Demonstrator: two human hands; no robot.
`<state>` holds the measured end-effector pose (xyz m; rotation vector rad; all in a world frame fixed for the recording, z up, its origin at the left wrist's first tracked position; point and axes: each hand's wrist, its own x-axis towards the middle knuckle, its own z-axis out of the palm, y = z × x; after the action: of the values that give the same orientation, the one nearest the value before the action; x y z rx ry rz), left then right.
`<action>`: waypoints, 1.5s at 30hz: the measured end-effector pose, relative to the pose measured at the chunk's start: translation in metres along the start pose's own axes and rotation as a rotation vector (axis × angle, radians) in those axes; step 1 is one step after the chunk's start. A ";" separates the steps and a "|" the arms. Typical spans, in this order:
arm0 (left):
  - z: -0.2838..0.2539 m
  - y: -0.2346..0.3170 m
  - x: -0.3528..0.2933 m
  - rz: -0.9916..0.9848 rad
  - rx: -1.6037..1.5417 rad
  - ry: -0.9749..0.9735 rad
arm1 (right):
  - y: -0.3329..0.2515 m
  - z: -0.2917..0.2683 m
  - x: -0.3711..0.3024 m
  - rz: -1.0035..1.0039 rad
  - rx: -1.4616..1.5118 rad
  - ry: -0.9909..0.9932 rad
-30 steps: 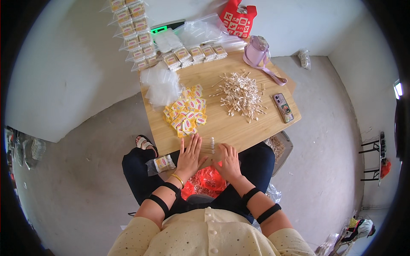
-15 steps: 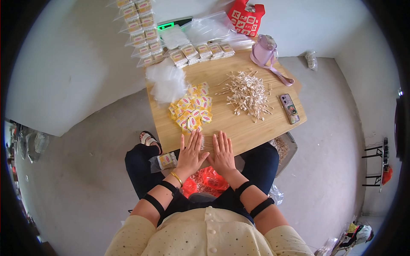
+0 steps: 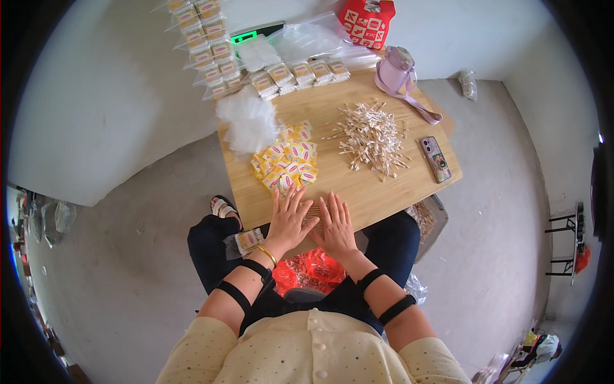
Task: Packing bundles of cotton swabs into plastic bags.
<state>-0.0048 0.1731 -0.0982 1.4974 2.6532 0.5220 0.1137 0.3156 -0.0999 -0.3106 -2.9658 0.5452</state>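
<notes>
At the near edge of the wooden table, a row of cotton swabs lies between my two hands, partly hidden by them. My left hand rests along the left side of the row, its fingers spread. On the other side, my right hand lies with fingers stretched out and slightly apart. Just beyond my left fingertips is a heap of small yellow-and-white cards. Farther off to the right spreads a loose pile of cotton swabs. A filled packet of swabs sits near my left thigh, beside the left wrist.
Clear plastic bags lie at the table's left. Packed swab packets line the back, with more stacked at the far left. A lilac bottle, a phone and a red bag stand or lie rightward. Below, a red bag holds swabs.
My left hand's fingers have spread apart and its fingertips have moved slightly farther up the table. The right hand has shifted a little, its fingers still stretched out beside the swab row.
</notes>
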 end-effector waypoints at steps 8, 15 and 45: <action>-0.011 -0.005 -0.013 -0.048 -0.085 0.067 | -0.001 0.001 -0.007 -0.017 0.010 0.010; 0.003 -0.001 -0.033 0.005 0.178 -0.071 | -0.013 0.009 -0.008 0.058 -0.047 -0.016; 0.024 -0.076 -0.125 -1.126 -0.794 0.493 | -0.073 0.043 0.001 -0.282 -0.026 -0.112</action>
<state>0.0035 0.0388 -0.1599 -0.3808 2.4767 1.5854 0.0932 0.2342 -0.1136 0.1398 -3.0497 0.5041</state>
